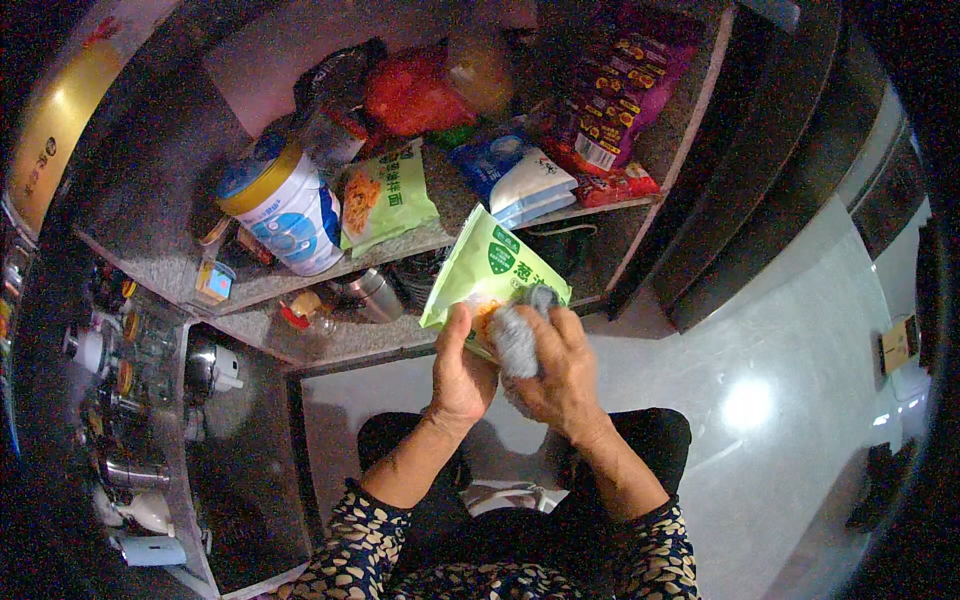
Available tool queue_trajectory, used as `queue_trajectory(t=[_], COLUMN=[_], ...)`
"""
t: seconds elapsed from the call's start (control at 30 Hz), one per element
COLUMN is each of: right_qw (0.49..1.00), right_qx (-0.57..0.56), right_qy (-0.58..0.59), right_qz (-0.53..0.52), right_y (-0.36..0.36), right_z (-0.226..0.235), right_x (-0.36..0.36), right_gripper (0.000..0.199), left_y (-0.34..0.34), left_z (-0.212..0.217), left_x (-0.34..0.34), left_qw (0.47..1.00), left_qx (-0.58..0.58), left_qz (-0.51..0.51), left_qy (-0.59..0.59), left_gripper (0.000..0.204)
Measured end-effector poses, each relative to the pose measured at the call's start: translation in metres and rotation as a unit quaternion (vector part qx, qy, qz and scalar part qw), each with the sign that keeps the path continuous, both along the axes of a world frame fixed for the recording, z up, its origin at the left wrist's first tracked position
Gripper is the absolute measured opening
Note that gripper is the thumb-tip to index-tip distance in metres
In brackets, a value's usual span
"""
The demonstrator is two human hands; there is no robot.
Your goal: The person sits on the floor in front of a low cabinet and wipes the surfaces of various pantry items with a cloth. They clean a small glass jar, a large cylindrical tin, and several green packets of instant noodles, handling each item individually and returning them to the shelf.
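A green noodle packet (470, 262) is held up in front of the cabinet shelf, tilted. My left hand (462, 372) grips its lower left edge, thumb on the front. In my right hand (560, 372) is a bunched grey cloth (516, 342), pressed against the packet's lower front; the cloth covers part of the printed face. Behind, on the shelf, lies a similar green packet (388, 197). Beside it a white tub with a gold rim (285, 215) leans to the left. A blue and white bag (515, 175) rests to the right of that packet.
Purple snack packs (615, 100) and a red bag (415, 92) sit further back on the shelf. Below are a steel cup (372, 295) and a small jar (308, 312). Jars and pots crowd the left, near a rice cooker (212, 368). Open cabinet doors (765, 170) stand at right.
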State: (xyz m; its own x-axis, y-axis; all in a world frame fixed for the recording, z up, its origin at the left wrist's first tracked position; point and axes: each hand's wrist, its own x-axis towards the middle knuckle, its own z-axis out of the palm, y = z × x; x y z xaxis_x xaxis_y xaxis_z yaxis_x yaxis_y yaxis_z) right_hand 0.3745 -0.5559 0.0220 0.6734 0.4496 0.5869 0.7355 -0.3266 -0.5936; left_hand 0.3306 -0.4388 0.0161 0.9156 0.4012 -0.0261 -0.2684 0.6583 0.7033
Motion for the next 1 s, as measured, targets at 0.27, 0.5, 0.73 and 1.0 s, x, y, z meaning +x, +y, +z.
queue_trajectory(t=[0.27, 0.5, 0.73, 1.0], right_qw=[0.886, 0.986, 0.994, 0.995], right_qx=[0.22, -0.05, 0.091, -0.014], right_qy=[0.409, -0.157, -0.017, -0.065], right_qz=[-0.011, -0.017, -0.054, 0.069], right_y=[-0.035, -0.003, -0.007, -0.008], right_z=[0.03, 0.016, 0.009, 0.028], right_x=[0.035, 0.002, 0.038, 0.019], right_gripper=[0.031, 0.06, 0.048, 0.05], left_y=[0.009, 0.003, 0.006, 0.004], left_z=[-0.01, -0.028, -0.028, -0.026], left_x=[-0.001, -0.014, -0.012, -0.011], left_qw=[0.998, 0.996, 0.989, 0.989], left_qx=[-0.034, -0.051, -0.013, 0.013], left_qz=[-0.041, -0.069, -0.146, -0.135], left_qy=[-0.035, 0.026, 0.025, 0.059], left_gripper=[0.069, 0.051, 0.054, 0.064])
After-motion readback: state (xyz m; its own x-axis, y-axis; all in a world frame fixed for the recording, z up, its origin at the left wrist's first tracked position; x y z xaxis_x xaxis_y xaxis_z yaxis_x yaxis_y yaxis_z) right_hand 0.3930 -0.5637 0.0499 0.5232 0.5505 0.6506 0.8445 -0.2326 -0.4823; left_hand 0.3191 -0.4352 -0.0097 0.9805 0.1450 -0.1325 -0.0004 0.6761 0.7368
